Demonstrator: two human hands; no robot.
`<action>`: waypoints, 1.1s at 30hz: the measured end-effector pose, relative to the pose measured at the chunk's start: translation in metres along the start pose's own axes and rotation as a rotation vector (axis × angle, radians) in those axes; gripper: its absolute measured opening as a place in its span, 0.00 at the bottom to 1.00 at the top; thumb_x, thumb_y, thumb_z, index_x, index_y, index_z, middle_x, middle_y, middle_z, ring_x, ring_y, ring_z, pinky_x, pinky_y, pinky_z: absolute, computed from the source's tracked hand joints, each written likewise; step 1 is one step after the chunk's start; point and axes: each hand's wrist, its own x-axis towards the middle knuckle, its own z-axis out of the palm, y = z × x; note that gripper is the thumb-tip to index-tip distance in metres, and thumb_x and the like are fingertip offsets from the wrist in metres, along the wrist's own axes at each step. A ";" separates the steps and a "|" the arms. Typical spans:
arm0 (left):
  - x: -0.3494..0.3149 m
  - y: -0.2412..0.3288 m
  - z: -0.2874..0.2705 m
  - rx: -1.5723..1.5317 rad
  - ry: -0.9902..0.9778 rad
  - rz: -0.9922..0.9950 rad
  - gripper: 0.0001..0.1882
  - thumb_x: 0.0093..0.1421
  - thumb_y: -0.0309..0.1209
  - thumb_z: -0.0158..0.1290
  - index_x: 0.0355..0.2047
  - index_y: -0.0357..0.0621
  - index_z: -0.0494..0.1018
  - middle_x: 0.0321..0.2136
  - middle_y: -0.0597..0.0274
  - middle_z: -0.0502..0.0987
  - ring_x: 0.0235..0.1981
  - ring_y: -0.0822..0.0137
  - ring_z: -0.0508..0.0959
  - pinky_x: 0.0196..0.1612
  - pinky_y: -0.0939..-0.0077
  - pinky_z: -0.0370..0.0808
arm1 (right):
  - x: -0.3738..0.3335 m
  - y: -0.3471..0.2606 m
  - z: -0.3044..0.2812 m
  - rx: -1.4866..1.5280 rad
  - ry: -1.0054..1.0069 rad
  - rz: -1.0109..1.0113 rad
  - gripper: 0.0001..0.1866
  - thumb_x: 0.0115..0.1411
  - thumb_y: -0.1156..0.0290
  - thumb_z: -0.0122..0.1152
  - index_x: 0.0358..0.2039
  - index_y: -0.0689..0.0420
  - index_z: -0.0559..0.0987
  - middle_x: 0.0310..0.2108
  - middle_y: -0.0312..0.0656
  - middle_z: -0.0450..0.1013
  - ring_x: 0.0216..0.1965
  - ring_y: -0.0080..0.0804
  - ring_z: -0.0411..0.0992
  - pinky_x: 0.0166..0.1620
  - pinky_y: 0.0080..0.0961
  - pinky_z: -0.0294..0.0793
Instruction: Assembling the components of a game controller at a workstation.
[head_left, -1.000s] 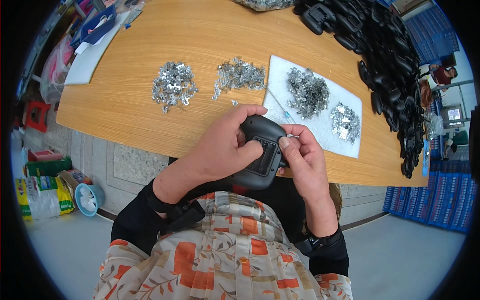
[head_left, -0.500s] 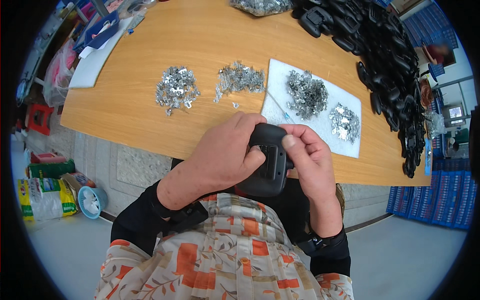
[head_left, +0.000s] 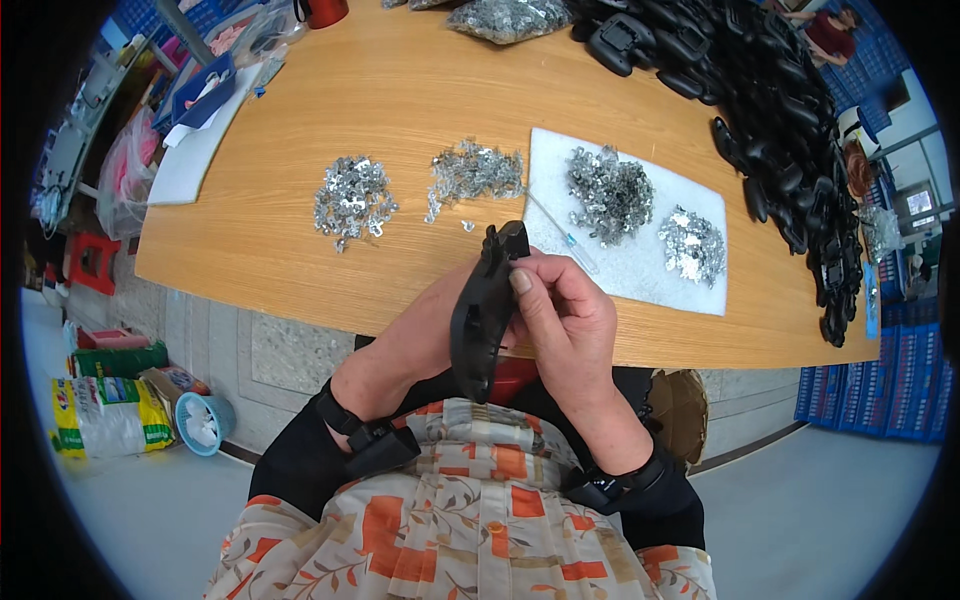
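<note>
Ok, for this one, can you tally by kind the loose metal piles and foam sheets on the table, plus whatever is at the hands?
Loose piles of small silver metal parts: 4
Flat white foam-like sheets: 2
Curved black plastic shell between the left hand and right hand: 1
Total: 7

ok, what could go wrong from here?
The black shell, edge-on between left hand and right hand, reaches past the table: a slip might drop it.
The leftmost metal-part pile lies loose; a bump could scatter it.
The heap of black shells lies along the right edge; some might slide off.
</note>
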 end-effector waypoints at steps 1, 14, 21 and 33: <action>0.000 0.000 0.000 0.025 0.010 0.010 0.15 0.55 0.26 0.61 0.43 0.40 0.74 0.35 0.58 0.77 0.35 0.63 0.78 0.39 0.69 0.74 | 0.001 0.000 0.000 -0.066 0.008 -0.020 0.06 0.69 0.77 0.58 0.43 0.67 0.77 0.27 0.37 0.76 0.23 0.16 0.76 0.23 0.14 0.78; 0.003 -0.032 -0.005 -0.472 -0.078 -0.064 0.13 0.64 0.27 0.60 0.48 0.42 0.73 0.35 0.59 0.79 0.33 0.73 0.79 0.35 0.81 0.75 | 0.009 -0.006 -0.011 -0.111 -0.032 0.094 0.06 0.69 0.77 0.58 0.41 0.68 0.77 0.27 0.39 0.77 0.21 0.19 0.77 0.24 0.15 0.76; 0.007 -0.025 -0.006 -0.729 -0.130 -0.054 0.19 0.66 0.29 0.58 0.56 0.40 0.71 0.38 0.58 0.79 0.35 0.70 0.80 0.34 0.80 0.75 | 0.002 -0.012 -0.024 -0.134 -0.094 -0.099 0.14 0.65 0.76 0.64 0.49 0.66 0.75 0.33 0.42 0.78 0.33 0.23 0.78 0.39 0.24 0.79; 0.008 -0.006 0.024 -0.357 0.176 -0.044 0.27 0.68 0.27 0.48 0.66 0.40 0.58 0.57 0.57 0.70 0.56 0.68 0.72 0.56 0.66 0.72 | -0.020 -0.048 -0.075 -0.461 -0.011 -0.148 0.17 0.70 0.69 0.52 0.53 0.67 0.75 0.37 0.44 0.79 0.38 0.28 0.77 0.42 0.28 0.77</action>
